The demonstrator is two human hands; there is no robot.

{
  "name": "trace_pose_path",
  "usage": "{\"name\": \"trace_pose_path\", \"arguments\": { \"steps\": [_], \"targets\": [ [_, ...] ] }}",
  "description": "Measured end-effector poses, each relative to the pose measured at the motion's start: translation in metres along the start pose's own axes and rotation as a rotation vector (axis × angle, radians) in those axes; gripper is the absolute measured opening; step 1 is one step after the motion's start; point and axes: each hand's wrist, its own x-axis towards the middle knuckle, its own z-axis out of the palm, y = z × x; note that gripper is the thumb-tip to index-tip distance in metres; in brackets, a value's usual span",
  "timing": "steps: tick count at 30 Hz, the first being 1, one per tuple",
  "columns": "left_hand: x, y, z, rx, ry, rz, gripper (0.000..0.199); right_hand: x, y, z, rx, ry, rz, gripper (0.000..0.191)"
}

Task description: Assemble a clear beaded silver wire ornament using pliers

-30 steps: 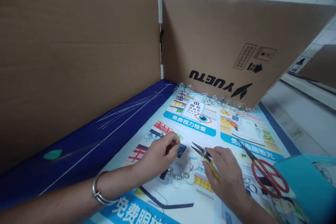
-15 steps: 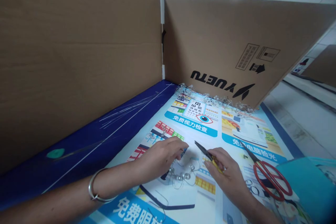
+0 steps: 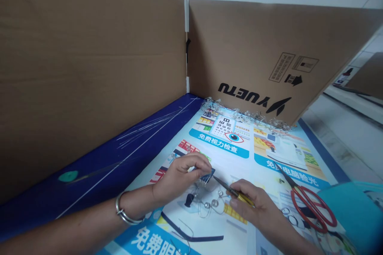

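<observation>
Thumb and fingers of my left hand (image 3: pixel 184 175) are pinched together above a tangle of clear wire with round silvery beads (image 3: pixel 214 203). The wire at its fingertips is too fine to make out fully. My right hand (image 3: pixel 254 203) is closed around yellow-handled pliers (image 3: pixel 243 198) with long dark jaws. Their tips point left and lie close to the left fingertips; whether they touch the wire cannot be made out. Beads and wire loops hang below and between both hands, over the printed sheet.
Red-handled scissors (image 3: pixel 314 207) lie at the right beside a teal item (image 3: pixel 350 207). Beaded wire pieces (image 3: pixel 245 117) line the base of the cardboard wall (image 3: pixel 239 48). A green object (image 3: pixel 68 176) and thin strands (image 3: pixel 143 127) lie on the blue surface at left.
The plier tips have moved left and down, nearer to the left fingertips. My left hand has shifted slightly, and its thumb and fingers now show pinched together. The view has shifted a little.
</observation>
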Motion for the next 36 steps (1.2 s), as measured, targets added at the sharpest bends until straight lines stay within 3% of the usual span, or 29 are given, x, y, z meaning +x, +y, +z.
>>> {"name": "trace_pose_path", "arguments": {
  "steps": [9, 14, 19, 24, 31, 36],
  "targets": [
    [0.0, 0.003, 0.006, 0.073, 0.01, 0.06, 0.009, -0.001, -0.001, 0.006, 0.078, -0.04, 0.011, 0.018],
    [-0.003, 0.0, 0.006, 0.113, -0.009, 0.076, 0.011, -0.001, -0.006, 0.011, 0.011, -0.022, 0.041, 0.014],
    [-0.001, -0.001, 0.004, 0.162, -0.088, 0.054, 0.014, 0.0, 0.003, 0.012, -0.141, 0.076, -0.038, 0.013],
    [0.011, -0.013, -0.013, 0.386, -0.075, -0.114, 0.018, 0.005, 0.025, 0.009, -0.264, 0.294, -0.114, 0.017],
    [0.012, -0.019, -0.034, 0.659, -0.345, -0.069, 0.02, 0.01, 0.041, 0.01, -0.291, 0.327, -0.127, 0.018],
    [0.007, -0.017, -0.028, 0.704, -0.374, -0.065, 0.013, 0.011, 0.043, 0.012, -0.318, 0.326, -0.154, 0.017]
  ]
}}
